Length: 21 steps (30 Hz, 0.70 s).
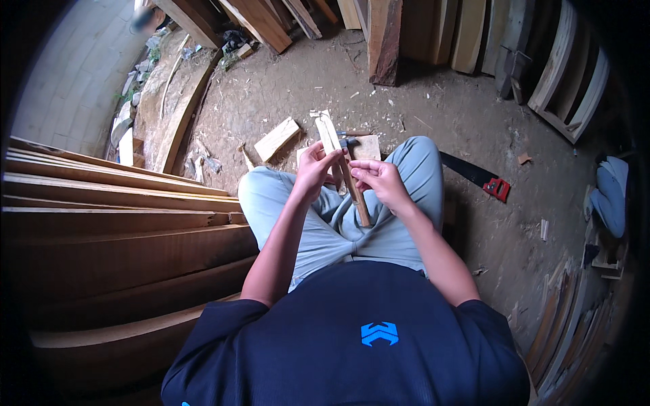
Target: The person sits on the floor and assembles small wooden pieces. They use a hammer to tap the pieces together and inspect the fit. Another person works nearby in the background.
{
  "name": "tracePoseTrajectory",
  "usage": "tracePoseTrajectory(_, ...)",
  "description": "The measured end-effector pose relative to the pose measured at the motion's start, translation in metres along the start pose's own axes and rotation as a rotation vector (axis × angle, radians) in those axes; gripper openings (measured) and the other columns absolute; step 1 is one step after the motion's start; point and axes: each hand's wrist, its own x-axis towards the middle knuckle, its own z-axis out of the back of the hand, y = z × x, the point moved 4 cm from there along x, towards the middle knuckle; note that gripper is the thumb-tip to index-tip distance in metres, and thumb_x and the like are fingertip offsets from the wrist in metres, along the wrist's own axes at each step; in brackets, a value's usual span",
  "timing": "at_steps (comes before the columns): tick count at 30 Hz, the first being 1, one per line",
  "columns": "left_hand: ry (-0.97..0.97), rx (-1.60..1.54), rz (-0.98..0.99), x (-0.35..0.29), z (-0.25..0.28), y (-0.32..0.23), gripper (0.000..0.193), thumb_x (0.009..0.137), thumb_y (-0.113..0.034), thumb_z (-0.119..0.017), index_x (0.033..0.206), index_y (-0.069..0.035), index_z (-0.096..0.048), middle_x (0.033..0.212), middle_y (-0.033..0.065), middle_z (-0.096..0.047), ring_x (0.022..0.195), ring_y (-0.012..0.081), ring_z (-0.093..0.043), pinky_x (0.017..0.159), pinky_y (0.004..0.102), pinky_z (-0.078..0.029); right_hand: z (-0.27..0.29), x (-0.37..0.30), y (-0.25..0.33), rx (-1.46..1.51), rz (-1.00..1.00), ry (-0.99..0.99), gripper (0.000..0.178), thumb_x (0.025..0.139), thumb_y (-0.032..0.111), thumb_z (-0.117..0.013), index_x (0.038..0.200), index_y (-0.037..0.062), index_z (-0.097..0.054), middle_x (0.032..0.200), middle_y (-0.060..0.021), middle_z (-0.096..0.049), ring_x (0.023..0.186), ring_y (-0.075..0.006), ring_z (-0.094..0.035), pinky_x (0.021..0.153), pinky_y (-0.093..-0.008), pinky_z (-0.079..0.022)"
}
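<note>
Above my crossed legs, my left hand (313, 168) is closed round a narrow pale wood piece (327, 130), which tilts up and away from me. My right hand (379, 181) is just right of it, thumb and fingers pinched together; what they hold, if anything, is too small to make out. Between the hands a hammer's wooden handle (361, 208) slants down toward my lap. The dark hammer head (349, 143) shows beyond my right fingertips. Behind the hammer lies a flat pale board (369, 145), partly covered by hands and tool.
A wood block (277, 139) lies on the dirt floor beyond my left knee. To the right rests a handsaw (496, 189) with a red handle. Stacked planks (122, 250) crowd my left side; upright timbers (384, 47) stand ahead. More wood strips (558, 325) lie at lower right.
</note>
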Motion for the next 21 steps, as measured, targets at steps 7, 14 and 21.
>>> tracePoseTrajectory(7,0.029,0.059,0.025,0.011,0.007,0.016,0.024,0.093,-0.018,-0.068,0.108,0.000,-0.062,0.094,0.0071,-0.071,0.068,0.0118,-0.067,0.049,0.0269,-0.057,0.000,0.005,-0.010,-0.038,-0.038,-0.054,0.022,0.092,0.012,-0.070,0.109,-0.0024,-0.070,0.089,-0.0041,-0.072,0.074,-0.0069,-0.063,0.067,-0.0223,-0.052)
tracePoseTrajectory(14,0.106,0.089,0.050,0.014,-0.006,0.016,0.031,0.093,-0.016,-0.068,0.116,0.001,-0.056,0.099,0.0089,-0.072,0.067,0.0102,-0.066,0.048,0.0259,-0.055,0.007,0.016,-0.021,-0.101,0.012,-0.026,0.014,0.098,0.013,-0.061,0.097,0.0015,-0.068,0.079,0.0004,-0.065,0.066,-0.0062,-0.057,0.062,-0.0235,-0.050)
tracePoseTrajectory(21,0.119,0.030,0.085,0.014,-0.001,0.014,0.029,0.093,-0.020,-0.069,0.114,-0.003,-0.060,0.098,0.0027,-0.070,0.069,0.0054,-0.060,0.048,0.0230,-0.049,0.058,0.036,-0.014,0.042,-0.077,-0.230,0.014,0.103,0.018,-0.048,0.099,0.0070,-0.056,0.073,-0.0009,-0.057,0.064,-0.0105,-0.056,0.058,-0.0264,-0.048)
